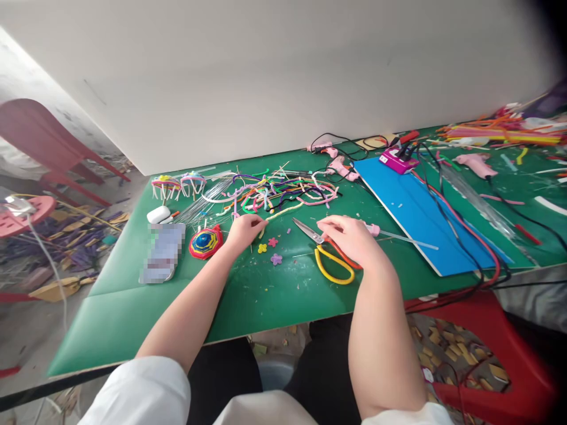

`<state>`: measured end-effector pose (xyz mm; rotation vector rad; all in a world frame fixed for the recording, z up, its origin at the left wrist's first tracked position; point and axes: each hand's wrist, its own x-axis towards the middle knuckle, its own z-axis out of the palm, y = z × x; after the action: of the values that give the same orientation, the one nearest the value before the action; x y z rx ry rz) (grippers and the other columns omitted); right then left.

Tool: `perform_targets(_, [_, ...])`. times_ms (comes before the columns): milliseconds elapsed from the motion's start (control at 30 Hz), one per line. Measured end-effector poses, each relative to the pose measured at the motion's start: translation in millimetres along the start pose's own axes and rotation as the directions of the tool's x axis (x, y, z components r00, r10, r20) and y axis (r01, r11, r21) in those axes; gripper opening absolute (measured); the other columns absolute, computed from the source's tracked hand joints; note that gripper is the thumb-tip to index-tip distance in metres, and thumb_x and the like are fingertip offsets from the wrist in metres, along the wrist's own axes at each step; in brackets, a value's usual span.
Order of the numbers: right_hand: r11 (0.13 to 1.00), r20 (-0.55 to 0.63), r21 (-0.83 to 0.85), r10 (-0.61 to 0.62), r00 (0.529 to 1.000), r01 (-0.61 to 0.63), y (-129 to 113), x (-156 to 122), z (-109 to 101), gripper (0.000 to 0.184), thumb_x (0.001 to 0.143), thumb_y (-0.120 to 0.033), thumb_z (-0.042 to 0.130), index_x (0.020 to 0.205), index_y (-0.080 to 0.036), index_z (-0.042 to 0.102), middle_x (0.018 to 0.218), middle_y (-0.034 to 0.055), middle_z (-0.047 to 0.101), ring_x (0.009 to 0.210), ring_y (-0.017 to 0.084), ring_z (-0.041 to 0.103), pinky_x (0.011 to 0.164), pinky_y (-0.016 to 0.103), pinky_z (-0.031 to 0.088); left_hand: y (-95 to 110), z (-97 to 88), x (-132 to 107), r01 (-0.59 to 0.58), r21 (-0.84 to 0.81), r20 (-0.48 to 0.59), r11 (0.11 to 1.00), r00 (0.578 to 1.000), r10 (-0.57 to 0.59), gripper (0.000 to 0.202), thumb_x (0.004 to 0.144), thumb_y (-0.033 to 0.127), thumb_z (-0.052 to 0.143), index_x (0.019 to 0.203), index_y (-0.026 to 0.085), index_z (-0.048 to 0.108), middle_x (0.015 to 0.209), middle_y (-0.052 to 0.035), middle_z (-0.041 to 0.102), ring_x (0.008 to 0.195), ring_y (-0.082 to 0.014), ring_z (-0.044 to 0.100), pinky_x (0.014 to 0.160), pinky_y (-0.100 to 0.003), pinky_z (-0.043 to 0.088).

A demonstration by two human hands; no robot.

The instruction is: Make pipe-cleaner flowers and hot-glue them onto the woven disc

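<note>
My left hand [244, 232] is closed in a pinch on a pale yellow pipe cleaner [283, 211], which extends to the right from the fingertips. Just below those fingers lie small yellow [263, 248], pink [273, 242] and purple [276, 259] flower shapes. My right hand [348, 236] is closed over scissors [333, 267] with yellow and orange handles, near the pivot. Their blades point up and left, slightly apart. Part of the orange handle is hidden under my hand. Beyond both hands spreads a tangle of coloured pipe cleaners [283, 190].
On the left are a phone [163, 252], a red, yellow and blue round item [205, 242] and a white case [158, 214]. Pink glue guns [343, 169], a blue board [398, 200], a purple power strip [398, 159] and trailing cables occupy the right. A pale panel [274, 88] stands behind the green table [248, 301].
</note>
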<state>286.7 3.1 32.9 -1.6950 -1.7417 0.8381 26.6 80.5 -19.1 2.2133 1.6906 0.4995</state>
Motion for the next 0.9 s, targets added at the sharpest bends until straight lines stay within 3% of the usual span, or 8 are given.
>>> perform_targets(267, [0.991, -0.262, 0.13, 0.044, 0.964, -0.01, 5, 3, 0, 0.028, 0.083, -0.041, 0.051, 0.085, -0.018, 0.068, 0.071, 0.0033, 0.069, 0.071, 0.017, 0.064, 0.068, 0.027, 0.046, -4, -22.2, 5, -0.118, 0.003, -0.203, 0.993, 0.972, 0.116, 0.022, 0.084, 0.036, 0.053, 0.078, 0.021, 0.068, 0.081, -0.0031, 0.068, 0.076, -0.0167, 0.059, 0.071, -0.026, 0.043])
perform_targets(400, [0.967, -0.394, 0.248, 0.046, 0.918, 0.058, 10, 8, 1, 0.03, 0.082, -0.043, 0.053, 0.087, -0.017, 0.068, 0.07, 0.0037, 0.067, 0.069, 0.018, 0.064, 0.068, 0.029, 0.048, 5, -48.8, 17, -0.239, 0.033, -0.561, 0.97, 0.799, 0.216, 0.023, 0.084, 0.037, 0.054, 0.076, 0.02, 0.067, 0.072, -0.0016, 0.065, 0.071, -0.0151, 0.057, 0.069, -0.027, 0.044])
perform_targets(500, [0.961, -0.41, 0.271, 0.055, 0.911, 0.064, 14, 8, 0, 0.031, 0.082, -0.044, 0.052, 0.089, -0.018, 0.067, 0.071, 0.0039, 0.067, 0.07, 0.018, 0.064, 0.068, 0.029, 0.048, -1, -62.7, 27, -0.237, 0.098, -0.66, 0.966, 0.711, 0.241, 0.023, 0.085, 0.037, 0.054, 0.078, 0.02, 0.067, 0.075, -0.0022, 0.066, 0.073, -0.0153, 0.059, 0.072, -0.027, 0.046])
perform_targets(567, [0.966, -0.352, 0.258, 0.065, 0.934, 0.031, 17, 7, -2, 0.03, 0.082, -0.044, 0.052, 0.088, -0.018, 0.067, 0.071, 0.004, 0.067, 0.071, 0.018, 0.064, 0.068, 0.029, 0.048, -13, -67.0, 33, -0.222, 0.243, -0.563, 0.944, 0.76, 0.324, 0.027, 0.087, 0.038, 0.051, 0.08, 0.019, 0.068, 0.08, -0.0046, 0.068, 0.079, -0.0178, 0.06, 0.076, -0.03, 0.046])
perform_targets(633, [0.971, -0.268, 0.239, 0.078, 0.96, -0.012, 19, 6, -4, 0.029, 0.082, -0.043, 0.052, 0.088, -0.019, 0.067, 0.072, 0.004, 0.068, 0.072, 0.018, 0.064, 0.068, 0.029, 0.048, -26, -68.6, 40, -0.215, 0.422, -0.311, 0.881, 0.879, 0.363, 0.03, 0.089, 0.038, 0.047, 0.084, 0.019, 0.069, 0.081, -0.0067, 0.069, 0.084, -0.0213, 0.061, 0.079, -0.033, 0.046])
perform_targets(700, [0.975, -0.208, 0.219, 0.086, 0.974, -0.039, 20, 4, -7, 0.029, 0.082, -0.043, 0.052, 0.089, -0.019, 0.067, 0.073, 0.0039, 0.069, 0.073, 0.019, 0.065, 0.069, 0.03, 0.048, -35, -69.3, 45, -0.203, 0.556, -0.041, 0.806, 0.962, 0.27, 0.029, 0.085, 0.036, 0.051, 0.1, 0.018, 0.068, 0.091, -0.0095, 0.07, 0.089, -0.0255, 0.062, 0.079, -0.035, 0.046])
perform_targets(767, [0.978, -0.193, 0.202, 0.083, 0.978, -0.043, 21, 2, -9, 0.029, 0.082, -0.043, 0.051, 0.09, -0.02, 0.068, 0.075, 0.0041, 0.069, 0.075, 0.019, 0.065, 0.071, 0.03, 0.047, -35, -70.5, 51, -0.199, 0.616, 0.082, 0.762, 0.978, 0.19, 0.037, 0.085, 0.033, 0.05, 0.118, 0.019, 0.06, 0.103, -0.0109, 0.069, 0.098, -0.027, 0.061, 0.081, -0.035, 0.046])
perform_targets(900, [0.985, -0.215, 0.156, 0.1, 0.972, -0.067, 20, -3, -14, 0.031, 0.083, -0.044, 0.049, 0.091, -0.021, 0.068, 0.076, 0.0045, 0.071, 0.078, 0.02, 0.065, 0.071, 0.03, 0.045, -14, -77.4, 64, -0.22, 0.639, 0.08, 0.737, 0.972, 0.221, 0.038, 0.09, 0.03, 0.039, 0.122, 0.021, 0.056, 0.111, -0.0095, 0.066, 0.105, -0.0253, 0.06, 0.085, -0.034, 0.046])
